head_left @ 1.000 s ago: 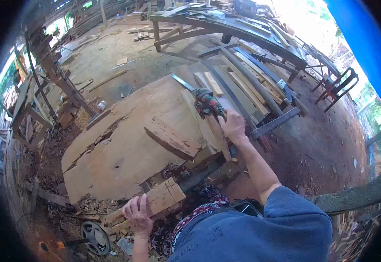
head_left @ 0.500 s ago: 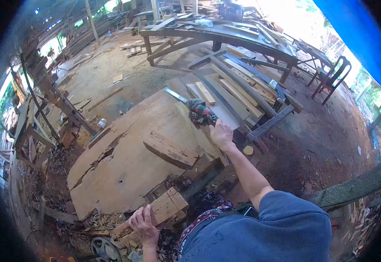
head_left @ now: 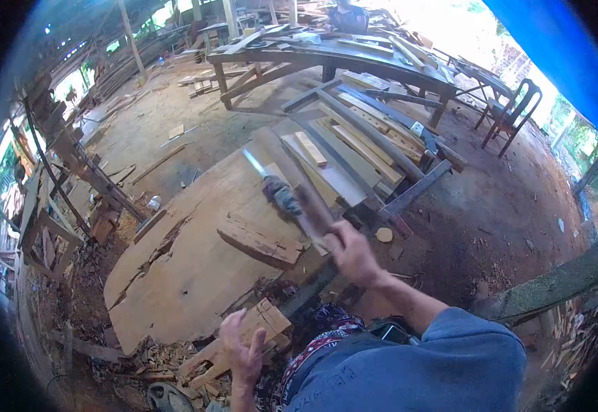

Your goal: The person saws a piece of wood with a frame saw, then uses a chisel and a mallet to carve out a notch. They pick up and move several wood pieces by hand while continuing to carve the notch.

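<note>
My right hand (head_left: 355, 255) closes around the near end of a long, thin wooden board (head_left: 314, 211), which is smeared by motion and slants away from me. Just left of that board lies a bunched dark cloth (head_left: 282, 196), and beyond it a shiny metal strip (head_left: 253, 162) juts out. Fingers apart, my left hand (head_left: 242, 347) hovers by a thick wooden block (head_left: 271, 317) and holds nothing. On the large wooden slab (head_left: 175, 288) rests a curved wooden offcut (head_left: 259, 240).
Several boards (head_left: 364, 144) lie on a low frame beyond the slab. A long table (head_left: 381, 65) loaded with timber stands behind it, with a person (head_left: 348, 19) at its far side. A wooden chair (head_left: 511, 113) stands at right; wood chips (head_left: 161, 353) lie at lower left.
My right hand has come off the cloth toward me and now grips the board. The cloth has shifted left. My left hand has lifted off the block, fingers spread.
</note>
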The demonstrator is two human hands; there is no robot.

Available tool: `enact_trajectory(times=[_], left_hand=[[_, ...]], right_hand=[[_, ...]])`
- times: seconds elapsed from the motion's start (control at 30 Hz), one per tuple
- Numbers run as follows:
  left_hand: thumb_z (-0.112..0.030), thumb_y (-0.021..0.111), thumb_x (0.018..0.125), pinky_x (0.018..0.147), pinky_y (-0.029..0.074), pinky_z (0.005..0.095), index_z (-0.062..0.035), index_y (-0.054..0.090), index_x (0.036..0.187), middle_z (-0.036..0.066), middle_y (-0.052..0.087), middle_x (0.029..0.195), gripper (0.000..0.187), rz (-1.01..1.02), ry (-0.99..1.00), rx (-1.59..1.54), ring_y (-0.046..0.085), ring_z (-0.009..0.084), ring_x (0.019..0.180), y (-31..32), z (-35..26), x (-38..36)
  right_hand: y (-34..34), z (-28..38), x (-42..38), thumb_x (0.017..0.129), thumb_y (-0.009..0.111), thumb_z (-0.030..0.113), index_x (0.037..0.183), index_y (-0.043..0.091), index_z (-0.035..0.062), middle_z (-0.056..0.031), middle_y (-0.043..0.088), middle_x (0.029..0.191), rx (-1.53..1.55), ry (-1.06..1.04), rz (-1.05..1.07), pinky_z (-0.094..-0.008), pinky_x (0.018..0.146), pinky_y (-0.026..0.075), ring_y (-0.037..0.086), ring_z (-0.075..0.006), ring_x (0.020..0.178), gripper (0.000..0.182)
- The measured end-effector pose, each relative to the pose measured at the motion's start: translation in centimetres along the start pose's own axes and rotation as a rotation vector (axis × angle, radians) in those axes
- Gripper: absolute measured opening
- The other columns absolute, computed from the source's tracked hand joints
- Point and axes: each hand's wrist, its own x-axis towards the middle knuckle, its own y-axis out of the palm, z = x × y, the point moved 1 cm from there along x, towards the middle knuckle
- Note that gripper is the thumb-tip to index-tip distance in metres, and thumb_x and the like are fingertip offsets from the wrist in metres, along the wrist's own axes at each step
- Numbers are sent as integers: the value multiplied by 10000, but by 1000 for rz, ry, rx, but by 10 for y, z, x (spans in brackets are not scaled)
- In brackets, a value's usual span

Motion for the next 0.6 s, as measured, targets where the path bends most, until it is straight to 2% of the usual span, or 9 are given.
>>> enact_trajectory(times=[0.1, 0.13, 0.17, 0.2, 0.23, 0.33, 0.37, 0.47, 0.6], left_hand=[[-586, 639, 855, 959, 435, 381, -3, 487, 1332, 143, 572, 1176, 769, -22, -175, -572, 556, 230, 1073, 35, -34, 25], [-573, 606, 891, 920, 462, 344, 10, 502, 1316, 118, 601, 1122, 729, -63, -280, -874, 575, 188, 1032, 45, -40, 31], [-573, 606, 891, 920, 462, 344, 10, 502, 1316, 118, 601, 1122, 729, -66, -278, -871, 575, 188, 1032, 50, -41, 36], [-484, 566, 944, 909, 477, 337, 2, 524, 1273, 119, 607, 1130, 589, -70, -415, -1098, 588, 194, 1028, 54, -40, 40], [-395, 527, 996, 898, 491, 329, -5, 546, 1230, 120, 612, 1138, 455, -74, -554, -1323, 600, 200, 1024, 57, -38, 43], [-390, 547, 987, 810, 530, 331, -42, 575, 1109, 100, 655, 997, 369, -121, -607, -1555, 642, 202, 917, 57, -27, 45], [-378, 583, 970, 729, 546, 333, -95, 579, 965, 54, 666, 862, 284, -164, -681, -1608, 656, 174, 797, 55, -26, 44], [-367, 608, 958, 672, 536, 320, -128, 582, 895, 10, 651, 780, 248, -172, -697, -1781, 642, 140, 719, 59, 15, 36], [-339, 639, 942, 591, 476, 285, -163, 573, 816, -30, 589, 662, 226, -345, -782, -1714, 572, 97, 599, 40, 18, 37]], right_hand=[[32, 31, -31, 903, 638, 189, 1087, 566, 4, -216, 627, 986, 84, -135, 240, -414, 776, 501, 637, -367, 923, 270], [39, 47, -37, 913, 643, 193, 1138, 573, 11, -214, 635, 1033, 102, -1, 405, -397, 844, 499, 640, -337, 999, 296], [53, 46, -48, 917, 640, 199, 1145, 572, 10, -211, 633, 1042, 166, -64, 420, -395, 861, 495, 639, -334, 1006, 304], [57, 57, -54, 920, 637, 199, 1156, 567, 8, -210, 629, 1061, 278, -3, 525, -408, 876, 493, 627, -350, 1026, 312], [64, 60, -58, 919, 634, 191, 1158, 570, 14, -206, 624, 1062, 270, -117, 528, -418, 871, 494, 619, -361, 1028, 304], [76, 60, -66, 920, 624, 186, 1149, 581, 31, -195, 614, 1047, 287, -318, 494, -436, 853, 495, 603, -377, 1014, 280], [77, 59, -68, 921, 617, 188, 1139, 588, 42, -188, 609, 1030, 308, -409, 460, -444, 839, 496, 597, -382, 997, 264], [65, 49, -59, 915, 615, 218, 1092, 594, 40, -183, 588, 998, 174, -263, 702, -437, 814, 494, 592, -375, 979, 251], [48, 24, -35, 892, 635, 217, 1052, 615, 42, -180, 594, 975, 20, -330, 460, -437, 796, 489, 596, -365, 919, 238]])
